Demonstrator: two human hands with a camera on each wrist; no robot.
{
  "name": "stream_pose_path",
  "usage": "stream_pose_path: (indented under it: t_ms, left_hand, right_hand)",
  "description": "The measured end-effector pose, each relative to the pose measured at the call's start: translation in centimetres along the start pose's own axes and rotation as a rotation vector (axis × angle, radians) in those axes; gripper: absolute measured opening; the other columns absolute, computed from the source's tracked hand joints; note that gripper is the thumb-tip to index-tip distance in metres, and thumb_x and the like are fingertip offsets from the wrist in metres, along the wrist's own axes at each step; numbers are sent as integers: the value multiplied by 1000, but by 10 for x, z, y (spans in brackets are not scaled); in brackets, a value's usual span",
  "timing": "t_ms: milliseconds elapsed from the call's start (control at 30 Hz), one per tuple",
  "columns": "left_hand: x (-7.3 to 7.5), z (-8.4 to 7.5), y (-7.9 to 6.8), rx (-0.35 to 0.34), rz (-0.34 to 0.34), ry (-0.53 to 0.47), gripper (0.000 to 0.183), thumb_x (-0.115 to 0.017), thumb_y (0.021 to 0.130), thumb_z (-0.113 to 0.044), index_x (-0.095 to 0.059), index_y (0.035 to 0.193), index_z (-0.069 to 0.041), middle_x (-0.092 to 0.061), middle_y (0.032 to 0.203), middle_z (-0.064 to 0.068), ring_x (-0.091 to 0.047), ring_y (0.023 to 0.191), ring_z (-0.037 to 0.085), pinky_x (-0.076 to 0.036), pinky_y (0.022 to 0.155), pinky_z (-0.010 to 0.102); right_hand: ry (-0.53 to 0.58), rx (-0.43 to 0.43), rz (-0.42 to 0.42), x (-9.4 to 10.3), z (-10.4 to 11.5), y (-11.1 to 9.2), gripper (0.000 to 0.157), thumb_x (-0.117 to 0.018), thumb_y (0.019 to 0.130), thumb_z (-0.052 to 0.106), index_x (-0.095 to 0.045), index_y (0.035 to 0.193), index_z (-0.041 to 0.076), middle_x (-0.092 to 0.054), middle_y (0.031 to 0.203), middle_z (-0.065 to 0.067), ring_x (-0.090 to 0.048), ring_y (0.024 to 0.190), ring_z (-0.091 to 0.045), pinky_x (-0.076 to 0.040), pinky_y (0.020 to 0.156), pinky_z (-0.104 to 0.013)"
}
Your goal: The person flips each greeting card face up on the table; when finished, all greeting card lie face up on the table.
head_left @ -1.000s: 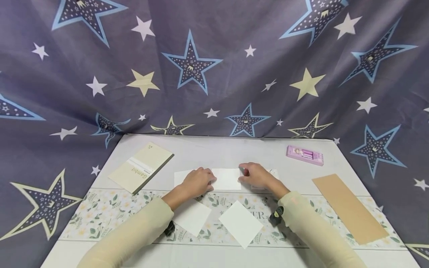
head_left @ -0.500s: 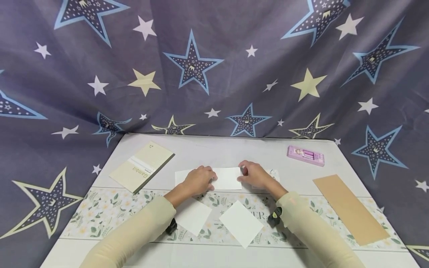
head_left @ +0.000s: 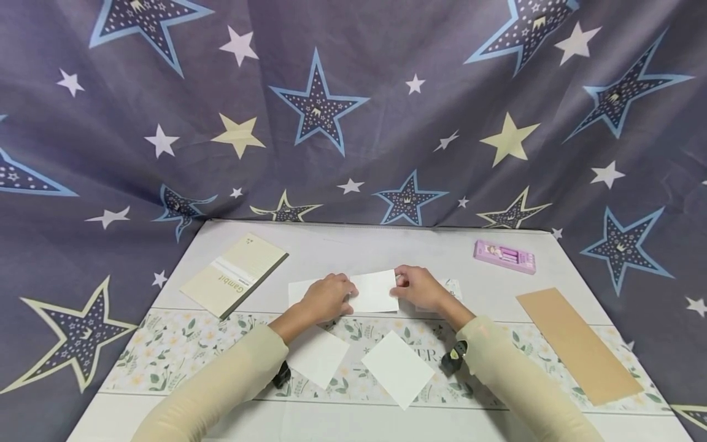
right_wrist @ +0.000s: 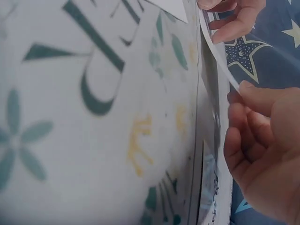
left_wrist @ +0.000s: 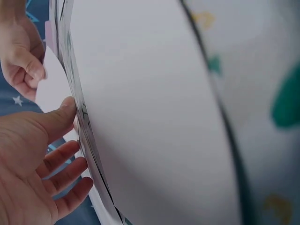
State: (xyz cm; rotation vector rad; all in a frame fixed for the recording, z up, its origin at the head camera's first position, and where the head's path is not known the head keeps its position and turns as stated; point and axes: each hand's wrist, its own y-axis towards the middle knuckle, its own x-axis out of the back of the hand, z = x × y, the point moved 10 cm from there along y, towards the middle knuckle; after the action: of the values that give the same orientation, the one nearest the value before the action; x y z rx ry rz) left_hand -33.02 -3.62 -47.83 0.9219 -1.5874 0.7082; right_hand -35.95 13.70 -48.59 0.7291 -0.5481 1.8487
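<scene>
Between the two hands in the head view lies a small white paper sheet [head_left: 374,292], its right end lifted off the table. My right hand [head_left: 422,290] pinches that raised end between thumb and fingers. My left hand [head_left: 326,298] rests on the sheet's left end, thumb and spread fingers touching it at the table. The left wrist view shows the sheet [left_wrist: 54,86] bending up toward the right hand. Another white paper [head_left: 298,293] sticks out from under the left hand. Nearer the body lie two white paper pieces, one left [head_left: 319,359] and one right [head_left: 399,369].
At the back left is a cream notebook [head_left: 234,276] marked Gambit. A purple pen box [head_left: 504,256] stands back right, a brown cardboard strip [head_left: 577,344] lies right. Behind the right hand a small printed packet [head_left: 453,287] shows partly. A star-patterned curtain [head_left: 353,123] borders the table.
The right hand has raised the right end of the white paper sheet, which lay flat before. The left hand has stayed in place.
</scene>
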Motion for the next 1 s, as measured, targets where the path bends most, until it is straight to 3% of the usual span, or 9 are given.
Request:
stream_pose_path:
  t_ms: [100,167,400,600,733,900,1000]
  left_hand:
    - [4,2,0,15,-31,-19,45,-84,84,-33,-72,123,-16,-69,122,4,-66,111,22,-56,95,38]
    - [9,6,1,46,-68,-54,46,-83,85,-29,-68,125,-13,-69,118,6,-67,108,22,-57,93,37]
    - [29,23,2,169,-198,-265,39,-77,90,-17,-59,123,-7,-73,101,3,-71,91,17,-60,81,31]
    - [43,29,7,158,-264,-356,14,-74,93,-15,-68,104,-8,-75,90,1,-71,83,14,-59,77,30]
    - [49,29,10,140,-287,-375,11,-68,98,-18,-74,103,-10,-76,88,1,-70,81,14,-58,76,31]
    - [49,29,13,122,-270,-461,12,-67,98,-17,-76,105,-12,-77,91,1,-70,84,14,-58,78,30]
    - [46,29,15,114,-240,-534,13,-66,99,-14,-76,107,-12,-78,93,3,-71,84,14,-57,73,26]
  right_hand:
    - [31,19,-23,4,2,-2,11,-75,91,15,-71,99,9,-68,79,4,-56,72,-11,-47,71,-25]
    - [57,13,-39,7,0,-4,6,-74,92,18,-73,95,13,-66,77,4,-56,72,-12,-46,71,-26]
    - [139,16,-61,15,-6,-8,14,-72,94,24,-78,101,13,-62,73,5,-52,67,-12,-44,64,-26]
    - [289,45,-58,21,-1,-9,21,-68,98,18,-74,98,-2,-64,67,1,-57,60,-7,-51,59,-22]
    - [354,68,-57,24,2,-12,25,-66,99,13,-71,110,-9,-76,85,-13,-70,72,-6,-61,72,-29]
    - [377,125,-43,27,5,-15,29,-61,102,12,-68,120,-9,-76,98,-23,-75,84,-27,-61,81,-48]
    - [366,130,-33,27,4,-16,28,-57,105,15,-69,119,-6,-75,98,-22,-72,89,-41,-60,82,-52]
